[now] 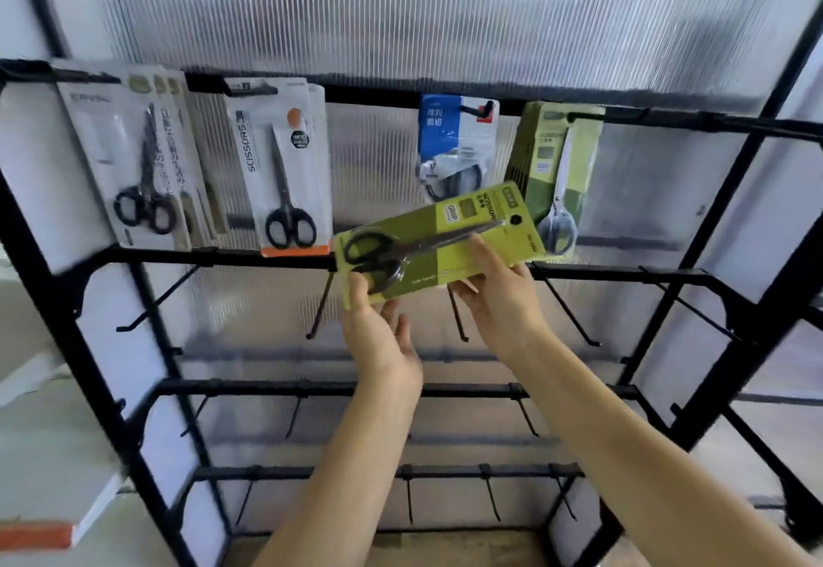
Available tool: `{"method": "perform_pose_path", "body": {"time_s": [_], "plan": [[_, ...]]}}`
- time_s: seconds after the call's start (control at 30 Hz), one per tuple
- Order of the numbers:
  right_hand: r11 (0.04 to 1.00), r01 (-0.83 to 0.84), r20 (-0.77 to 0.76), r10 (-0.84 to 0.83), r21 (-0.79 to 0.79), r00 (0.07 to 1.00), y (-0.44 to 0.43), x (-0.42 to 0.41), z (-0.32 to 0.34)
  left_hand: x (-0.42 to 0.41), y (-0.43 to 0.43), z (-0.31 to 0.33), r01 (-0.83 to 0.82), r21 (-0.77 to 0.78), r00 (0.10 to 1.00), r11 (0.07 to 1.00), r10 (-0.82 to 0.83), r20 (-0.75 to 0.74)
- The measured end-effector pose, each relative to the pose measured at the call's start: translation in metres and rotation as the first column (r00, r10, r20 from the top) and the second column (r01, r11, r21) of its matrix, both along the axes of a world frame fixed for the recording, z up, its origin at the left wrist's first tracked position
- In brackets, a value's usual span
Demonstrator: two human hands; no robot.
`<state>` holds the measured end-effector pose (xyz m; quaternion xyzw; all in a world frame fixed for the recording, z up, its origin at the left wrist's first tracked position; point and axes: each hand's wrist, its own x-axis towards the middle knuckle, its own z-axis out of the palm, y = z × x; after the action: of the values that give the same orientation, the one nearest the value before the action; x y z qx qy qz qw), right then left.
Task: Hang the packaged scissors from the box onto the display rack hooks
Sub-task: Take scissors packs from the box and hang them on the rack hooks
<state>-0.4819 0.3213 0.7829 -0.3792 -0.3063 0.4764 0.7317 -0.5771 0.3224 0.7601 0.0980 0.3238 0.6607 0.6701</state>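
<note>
Bright diffuse light glows through the ribbed back panel (pixel 401 10), with motion blur throughout and wide-angle bending at the edges.

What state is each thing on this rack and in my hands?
Green pack: off the hooks, tilted sideways, held in both hands.
Left hand: pinching the handle end.
Right hand: pinching the middle.
White packs: hanging, top row.
Blue pack: hanging, top row.
Green stack: hanging, top row.
Lower hooks: bare.
</note>
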Motion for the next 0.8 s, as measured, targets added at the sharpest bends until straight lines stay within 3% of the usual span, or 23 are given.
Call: {"method": "perform_pose_path", "body": {"time_s": [0.07,0.13,0.27,0.43,0.57,0.8], "plan": [[0.997,0.082,-0.002,-0.082,0.009,0.997,-0.002,0.020,0.012,0.020,-0.005,-0.005,0.140,0.052,0.978,0.989,-0.130,-0.165],[0.989,0.147,0.071,-0.148,0.027,0.986,-0.005,0.045,0.023,0.038,-0.005,-0.008,0.268,0.075,0.897,0.960,-0.221,-0.382],[0.971,0.235,0.230,-0.240,0.049,0.943,-0.011,0.093,0.041,0.073,-0.006,-0.011,0.571,0.050,0.577,0.819,-0.357,-0.735],[0.951,0.226,0.459,-0.301,0.212,0.836,-0.020,0.133,0.047,0.108,-0.013,-0.011,0.747,-0.142,0.231,0.649,-0.455,-0.860],[0.929,0.083,0.553,-0.285,0.360,0.783,-0.020,0.148,0.053,0.115,-0.014,-0.013,0.767,-0.087,0.193,0.636,-0.357,-0.914],[0.862,0.027,0.483,-0.310,0.507,0.819,-0.013,0.155,0.077,0.105,-0.014,-0.011,0.740,0.030,0.269,0.671,-0.255,-0.929]]}}
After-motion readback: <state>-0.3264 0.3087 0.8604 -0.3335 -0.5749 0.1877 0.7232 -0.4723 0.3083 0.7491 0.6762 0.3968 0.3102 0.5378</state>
